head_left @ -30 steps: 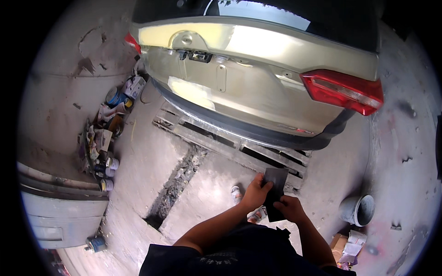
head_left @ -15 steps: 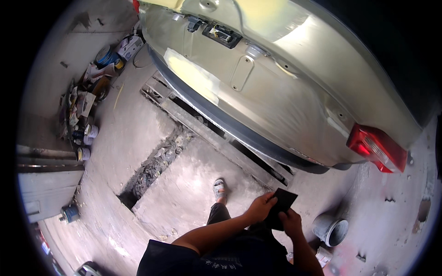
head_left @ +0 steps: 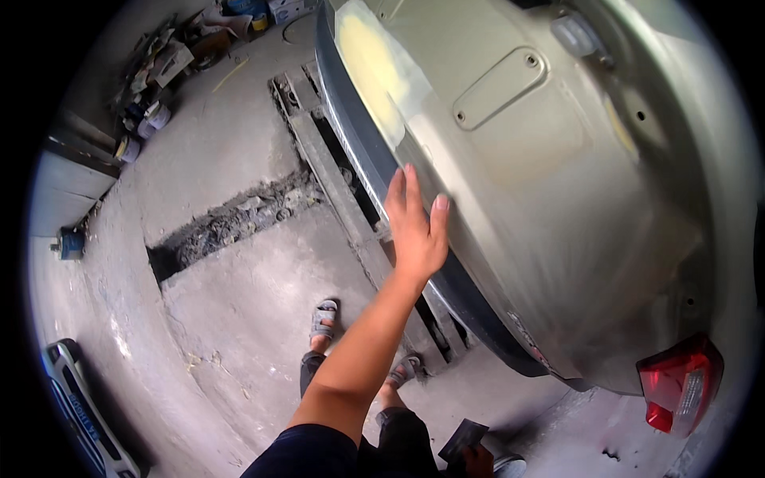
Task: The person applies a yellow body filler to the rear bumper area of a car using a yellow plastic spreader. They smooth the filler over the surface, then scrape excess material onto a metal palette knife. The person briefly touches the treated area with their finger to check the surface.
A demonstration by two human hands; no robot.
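My left hand [head_left: 417, 231] reaches forward with its fingers stretched out and a little apart. It lies over the lower edge of a beige car body panel [head_left: 542, 183], at the dark trim strip [head_left: 470, 311], with nothing held. Just beyond its fingertips is a pale yellow filler patch [head_left: 370, 68] with a greyish border on the panel. Low in the picture, my right hand [head_left: 478, 460] holds a black sheet of sandpaper [head_left: 464, 435]; part of that hand is in shadow. A red tail light [head_left: 677, 386] sits at the panel's right end.
A rubble-filled trench [head_left: 239, 223] cuts the concrete floor to the left. Slotted metal channels [head_left: 319, 155] run beside the car. A grey bucket [head_left: 510, 467] stands near my right hand. Cans [head_left: 158, 115] and scrap [head_left: 171, 64] lie at far left, a car bumper part [head_left: 88, 414] at lower left.
My left hand has let go of the sandpaper and moved forward onto the panel's edge. My right hand keeps the sheet, lower down. The view has moved closer to the car.
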